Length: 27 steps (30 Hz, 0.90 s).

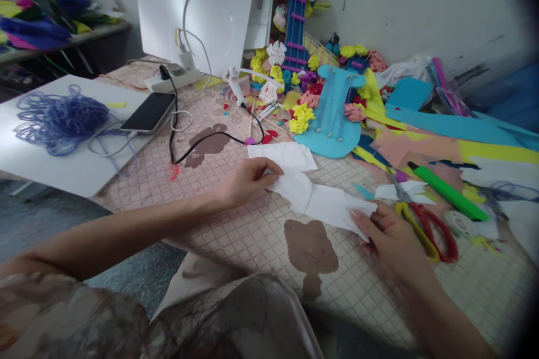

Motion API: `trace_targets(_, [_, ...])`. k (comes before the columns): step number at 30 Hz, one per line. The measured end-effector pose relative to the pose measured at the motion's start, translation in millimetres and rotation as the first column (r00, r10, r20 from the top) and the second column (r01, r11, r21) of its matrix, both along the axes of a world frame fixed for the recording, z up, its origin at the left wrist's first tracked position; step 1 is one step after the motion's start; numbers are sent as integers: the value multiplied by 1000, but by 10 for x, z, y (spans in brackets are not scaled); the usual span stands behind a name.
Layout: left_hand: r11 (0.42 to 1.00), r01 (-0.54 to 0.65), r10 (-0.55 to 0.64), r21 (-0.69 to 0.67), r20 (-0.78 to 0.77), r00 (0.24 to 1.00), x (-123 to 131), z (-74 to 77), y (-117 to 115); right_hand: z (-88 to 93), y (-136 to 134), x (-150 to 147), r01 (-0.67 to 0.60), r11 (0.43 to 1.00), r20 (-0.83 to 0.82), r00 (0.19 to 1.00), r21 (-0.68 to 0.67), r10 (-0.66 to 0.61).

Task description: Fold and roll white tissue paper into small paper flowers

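Note:
A crumpled piece of white paper point(320, 202) is stretched between both hands just above the pink checked mat point(252, 235). My left hand point(248, 179) pinches its left end with closed fingers. My right hand point(387, 233) grips its right end, fingers closed on the edge. Another white sheet point(284, 154) lies flat on the mat just behind the held paper. Scissors with yellow and red handles point(425, 224) lie right beside my right hand.
A green marker point(446, 193) lies at right among coloured paper sheets. A blue paper guitar point(330, 115) with paper flowers stands at the back. At left, a phone point(149, 112) and purple string point(59, 118) rest on a white board; a black cable point(197, 146) crosses the mat.

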<state>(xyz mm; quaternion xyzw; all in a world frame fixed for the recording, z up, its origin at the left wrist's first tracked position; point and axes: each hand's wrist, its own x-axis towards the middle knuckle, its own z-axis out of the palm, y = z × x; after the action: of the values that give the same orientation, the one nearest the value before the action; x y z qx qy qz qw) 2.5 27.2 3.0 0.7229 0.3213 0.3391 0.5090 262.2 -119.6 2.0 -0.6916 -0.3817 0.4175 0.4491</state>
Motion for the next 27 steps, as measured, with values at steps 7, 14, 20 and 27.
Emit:
trace_targets(7, [993,34,-30,-110,36,999,-75,35,35,21,-10,63,-21,999,15,1000,-24,22])
trace_targets(14, [992,38,-36,-122,16,999,-148,45,70,52,-20,75,-62,996,49,997,-64,65])
trace_targets(20, [990,42,-41,-135,11,999,-177,36,86,65,-10,99,-64,996,48,997,-66,67])
trace_targets(27, [982,45,-44,-185,10,999,-210,6,86,31,-16,132,-74,995,46,996,-63,77])
